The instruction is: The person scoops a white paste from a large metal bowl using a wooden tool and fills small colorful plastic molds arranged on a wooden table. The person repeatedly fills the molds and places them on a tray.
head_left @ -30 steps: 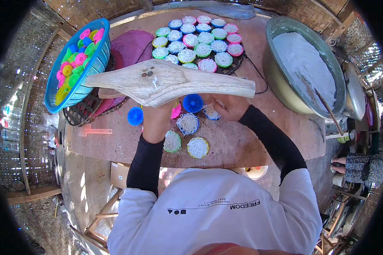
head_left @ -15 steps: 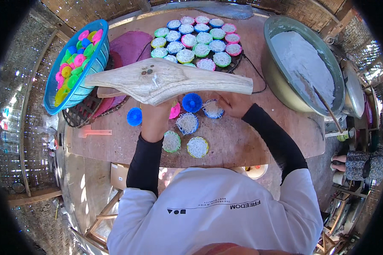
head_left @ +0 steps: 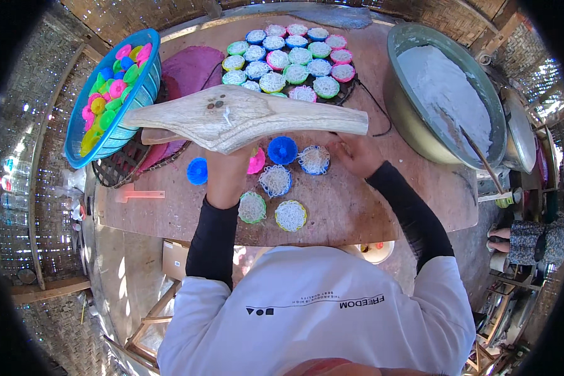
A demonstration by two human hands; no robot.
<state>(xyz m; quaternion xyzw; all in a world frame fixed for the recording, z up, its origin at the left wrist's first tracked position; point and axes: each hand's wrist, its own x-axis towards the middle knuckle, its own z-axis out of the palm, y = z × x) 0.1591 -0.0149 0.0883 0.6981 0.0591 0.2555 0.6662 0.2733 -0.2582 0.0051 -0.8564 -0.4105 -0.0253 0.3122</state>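
A pale carved wooden piece (head_left: 244,119) with two long arms spans the table in front of me, hiding part of both hands. My left hand (head_left: 227,172) reaches up under its middle, its fingers out of sight. Just below its right end is my right hand (head_left: 361,155), fingers apart and partly covered, with no held thing showing. Left of that hand sits a blue cup mould of white noodle-like strands (head_left: 314,160). Nearby are an empty-looking blue mould (head_left: 282,150), a partly hidden pink mould (head_left: 256,161) and several strand-filled moulds, including a yellow-rimmed one (head_left: 291,215).
A dark rack (head_left: 347,94) at the back carries many filled moulds. Blue basket (head_left: 145,81) of coloured moulds stands left; a large metal basin (head_left: 396,100) of white dough or flour stands right, with a stick in it. A lone blue mould (head_left: 197,171) and an orange tool (head_left: 141,194) lie left.
My right hand has moved a little right and toward me, away from the blue strand-filled mould. The wooden piece has shifted slightly left. My left hand stays beneath it.
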